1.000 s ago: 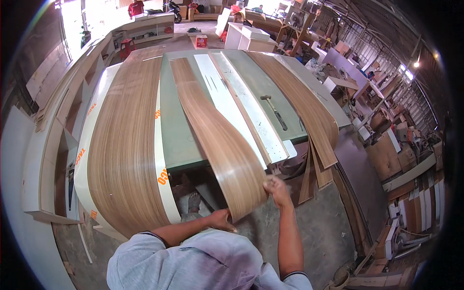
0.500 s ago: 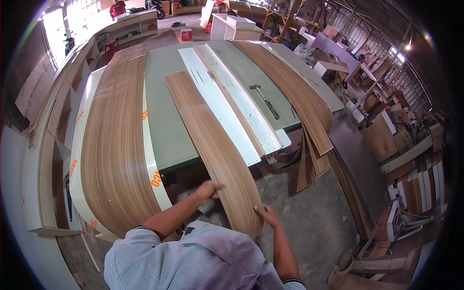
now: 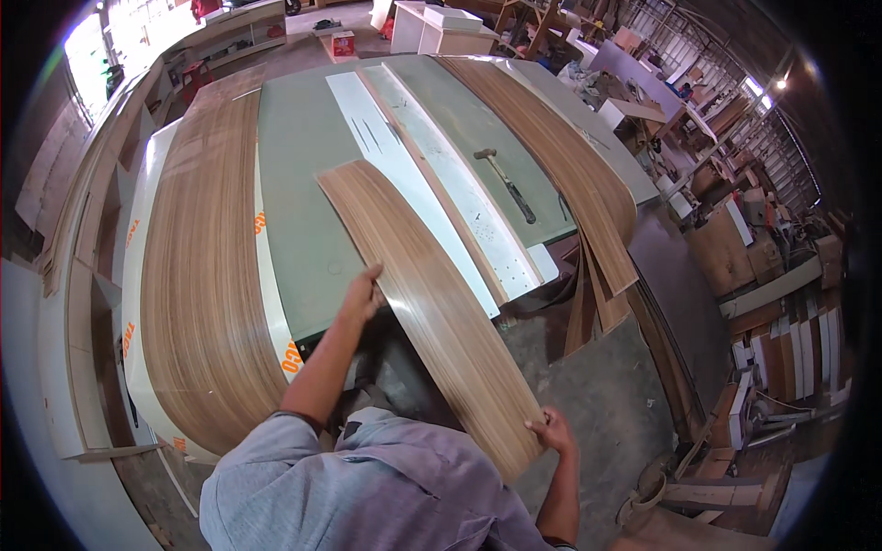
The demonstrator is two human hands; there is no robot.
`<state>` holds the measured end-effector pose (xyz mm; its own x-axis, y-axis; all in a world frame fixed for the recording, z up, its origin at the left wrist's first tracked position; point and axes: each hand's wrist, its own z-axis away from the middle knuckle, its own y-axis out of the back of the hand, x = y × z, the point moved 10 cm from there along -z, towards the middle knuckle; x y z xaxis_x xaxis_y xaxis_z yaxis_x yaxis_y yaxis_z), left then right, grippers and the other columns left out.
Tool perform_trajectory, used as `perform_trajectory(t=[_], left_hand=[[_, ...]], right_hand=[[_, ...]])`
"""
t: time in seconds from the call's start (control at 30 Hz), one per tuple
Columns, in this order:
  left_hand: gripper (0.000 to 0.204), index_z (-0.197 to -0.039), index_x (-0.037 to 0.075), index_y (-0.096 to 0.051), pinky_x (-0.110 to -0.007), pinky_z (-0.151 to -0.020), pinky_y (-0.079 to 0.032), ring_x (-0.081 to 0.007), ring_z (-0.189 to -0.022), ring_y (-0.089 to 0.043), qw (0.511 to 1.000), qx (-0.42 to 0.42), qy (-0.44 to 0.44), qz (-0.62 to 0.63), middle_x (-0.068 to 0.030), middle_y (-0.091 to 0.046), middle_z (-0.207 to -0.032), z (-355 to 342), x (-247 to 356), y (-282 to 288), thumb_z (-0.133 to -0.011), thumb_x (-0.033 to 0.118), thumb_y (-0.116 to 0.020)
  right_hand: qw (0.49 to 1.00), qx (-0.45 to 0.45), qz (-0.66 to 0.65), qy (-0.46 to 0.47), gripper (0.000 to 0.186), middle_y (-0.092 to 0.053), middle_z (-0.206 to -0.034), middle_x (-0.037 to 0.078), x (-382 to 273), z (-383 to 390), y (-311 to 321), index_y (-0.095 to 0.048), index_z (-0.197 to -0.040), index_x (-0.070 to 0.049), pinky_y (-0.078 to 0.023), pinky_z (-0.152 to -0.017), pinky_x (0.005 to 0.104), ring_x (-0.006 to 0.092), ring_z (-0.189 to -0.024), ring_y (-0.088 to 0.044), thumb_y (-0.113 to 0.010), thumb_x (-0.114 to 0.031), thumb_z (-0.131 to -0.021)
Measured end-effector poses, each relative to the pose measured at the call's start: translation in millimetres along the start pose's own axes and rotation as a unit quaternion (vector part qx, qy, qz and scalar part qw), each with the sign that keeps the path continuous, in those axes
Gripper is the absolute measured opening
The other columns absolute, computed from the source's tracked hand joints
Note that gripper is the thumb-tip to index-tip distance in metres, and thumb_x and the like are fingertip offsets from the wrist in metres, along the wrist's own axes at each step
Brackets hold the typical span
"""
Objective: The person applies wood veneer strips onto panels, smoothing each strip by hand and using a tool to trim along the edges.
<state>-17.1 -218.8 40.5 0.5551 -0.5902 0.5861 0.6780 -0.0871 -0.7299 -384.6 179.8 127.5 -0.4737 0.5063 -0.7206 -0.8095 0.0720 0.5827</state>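
Note:
A long narrow strip of wood-grain laminate [image 3: 432, 303] lies diagonally off the near edge of the green table [image 3: 303, 184], its far end resting on the tabletop. My left hand [image 3: 363, 294] grips the strip's left edge about halfway along. My right hand [image 3: 551, 429] holds the strip's near right corner, which hangs over the floor.
A wide wood-grain sheet [image 3: 202, 266] covers the table's left side. White strips [image 3: 404, 174] and more wood-grain strips [image 3: 560, 165] lie to the right, with a hammer [image 3: 505, 184] between them. Timber offcuts and boards crowd the floor at right.
The laminate strip has slid toward me and off the table edge. My left hand moved up along its left edge; my right hand dropped to the near corner.

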Motion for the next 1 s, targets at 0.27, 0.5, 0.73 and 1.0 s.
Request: perform_trajectory(t=[0.27,0.5,0.73,1.0], left_hand=[[0.052,-0.131,-0.011,-0.048,-0.039,-0.092,-0.05,-0.0274,-0.105,-0.063,0.97,0.132,-0.087,-0.185,-0.0211,-0.062,-0.118,-23.2,80.5,-32.6,-0.095,0.023,-0.063],[0.057,-0.125,-0.01,-0.049,-0.045,-0.088,-0.052,-0.0275,-0.102,-0.064,0.968,0.034,-0.061,-0.243,-0.0189,-0.063,-0.114,-8.4,89.5,-48.5,-0.091,0.031,-0.071],[0.046,-0.101,-0.006,-0.056,-0.045,-0.067,-0.055,-0.0291,-0.087,-0.07,0.927,0.169,-0.018,-0.336,-0.0204,-0.067,-0.095,-95.3,48.6,-10.5,-0.09,0.036,-0.07],[0.054,-0.087,-0.008,-0.062,-0.043,-0.064,-0.056,-0.0342,-0.067,-0.071,0.775,0.249,-0.016,-0.581,-0.0249,-0.068,-0.077,-136.4,74.4,-13.5,-0.084,0.045,-0.072]], right_hand=[[0.986,0.074,-0.064,-0.135,0.025,-0.062,-0.073,-0.001,93.5,20.2,10.3,-0.068,-0.087,-0.002,-0.047,-0.063,0.0297,0.0109,-0.067,-0.057,-0.084,-0.014,-0.073],[0.977,0.054,-0.081,-0.192,0.022,-0.064,-0.075,-0.002,110.7,27.8,2.7,-0.07,-0.086,-0.002,-0.047,-0.066,0.029,0.0119,-0.069,-0.058,-0.084,-0.013,-0.073],[0.962,0.026,-0.09,-0.258,0.02,-0.058,-0.069,-0.005,146.8,23.7,-10.5,-0.068,-0.08,-0.005,-0.042,-0.059,0.0276,0.0088,-0.063,-0.05,-0.083,-0.018,-0.077],[0.943,0.091,-0.157,-0.28,0.031,-0.054,-0.066,-0.005,162.0,17.0,-10.6,-0.061,-0.069,-0.008,-0.038,-0.054,0.0268,0.0082,-0.06,-0.046,-0.085,-0.026,-0.078]])
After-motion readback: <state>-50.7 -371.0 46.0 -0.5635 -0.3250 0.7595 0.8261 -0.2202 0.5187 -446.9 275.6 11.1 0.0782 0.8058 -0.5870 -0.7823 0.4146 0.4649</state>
